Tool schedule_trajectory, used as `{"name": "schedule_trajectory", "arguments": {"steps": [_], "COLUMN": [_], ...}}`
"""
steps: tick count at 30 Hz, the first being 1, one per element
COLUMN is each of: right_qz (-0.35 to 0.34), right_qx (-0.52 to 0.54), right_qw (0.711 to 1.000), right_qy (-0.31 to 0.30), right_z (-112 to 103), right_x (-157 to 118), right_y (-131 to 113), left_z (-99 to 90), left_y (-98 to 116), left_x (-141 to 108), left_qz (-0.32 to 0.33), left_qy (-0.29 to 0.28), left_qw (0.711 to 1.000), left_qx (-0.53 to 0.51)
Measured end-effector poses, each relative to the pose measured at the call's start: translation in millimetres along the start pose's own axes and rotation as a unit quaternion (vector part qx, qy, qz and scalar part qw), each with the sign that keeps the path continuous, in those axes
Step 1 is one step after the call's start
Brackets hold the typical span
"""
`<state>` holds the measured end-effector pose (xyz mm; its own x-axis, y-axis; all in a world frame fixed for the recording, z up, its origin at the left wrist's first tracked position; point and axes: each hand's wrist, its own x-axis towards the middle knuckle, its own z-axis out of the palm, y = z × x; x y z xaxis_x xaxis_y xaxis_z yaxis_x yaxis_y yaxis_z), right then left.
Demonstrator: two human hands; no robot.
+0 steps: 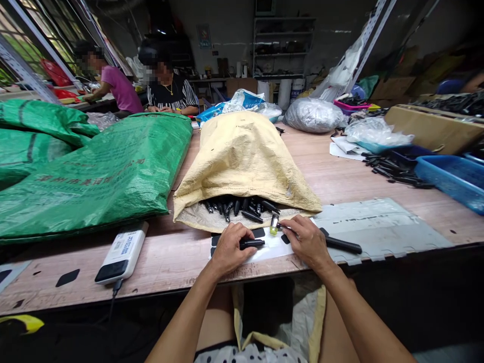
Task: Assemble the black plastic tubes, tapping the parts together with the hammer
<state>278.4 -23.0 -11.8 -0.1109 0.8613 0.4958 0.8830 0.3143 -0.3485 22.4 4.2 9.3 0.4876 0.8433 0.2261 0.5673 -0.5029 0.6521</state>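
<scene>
"Where are the hands?"
"Before the yellow sack (245, 151): the left hand (231, 247), fingers curled, grips a black tube (252, 243); the right hand (307, 239) closes around a small hammer (344, 245), its head nearer the sack."
"Beyond?"
"Loose tubes (251, 216) in the sack's mouth."

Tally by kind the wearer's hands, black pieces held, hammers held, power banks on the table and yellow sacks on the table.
Hands: 2, left hand and right hand
Black piece visible in left hand: 1
Hammer in right hand: 1
Power bank: 1
Yellow sack: 1
Total: 6
</scene>
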Motion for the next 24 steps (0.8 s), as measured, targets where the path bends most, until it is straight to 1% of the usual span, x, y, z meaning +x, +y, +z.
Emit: {"name": "schedule_trajectory", "arguments": {"steps": [3,5,6,8,10,12,15,17,18,20,21,22,24], "right_qz": [0.002,0.003,0.002,0.001,0.001,0.000,-0.002,-0.002,-0.001,0.003,0.004,0.005,0.006], "right_qx": [-0.010,-0.018,-0.022,-0.027,-0.031,-0.033,-0.035,-0.039,-0.041,-0.044,-0.045,-0.045,-0.045], "right_qw": [1.000,1.000,1.000,1.000,0.999,0.999,0.999,0.999,0.999,0.999,0.999,0.999,0.999], "right_qy": [-0.008,-0.010,-0.009,-0.008,-0.007,-0.007,-0.007,-0.007,-0.006,-0.006,-0.007,-0.008,-0.011], "right_z": [-1,-1,-1,0,1,1,1,1,0,0,0,0,0], "right_x": [1,1,0,0,0,0,0,0,0,0,0,0,0], "right_y": [-2,-2,-2,-1,-1,0,-1,-1,-2,-2,-3,-3,-3], "left_z": [-2.2,-1.8,0.3,10.0,28.2,52.8,91.5,111.7,118.9,125.7,124.8,120.8,103.4], "left_y": [12,30,40,58,68,64,43,27,22,19,21,25,38], "left_x": [-7,-21,-30,-50,-69,-83,-96,-100,-101,-102,-101,-99,-91], "left_qz": [0.015,0.031,0.039,0.047,0.033,-0.007,-0.109,-0.168,-0.187,-0.197,-0.192,-0.180,-0.134], "left_qy": [-0.003,-0.038,-0.073,-0.163,-0.245,-0.292,-0.339,-0.367,-0.377,-0.387,-0.389,-0.392,-0.395], "left_qw": [1.000,0.999,0.997,0.985,0.968,0.956,0.933,0.911,0.902,0.895,0.895,0.896,0.903], "left_qx": [0.017,0.010,-0.003,-0.035,-0.047,-0.022,0.051,0.086,0.095,0.101,0.102,0.105,0.107]}}
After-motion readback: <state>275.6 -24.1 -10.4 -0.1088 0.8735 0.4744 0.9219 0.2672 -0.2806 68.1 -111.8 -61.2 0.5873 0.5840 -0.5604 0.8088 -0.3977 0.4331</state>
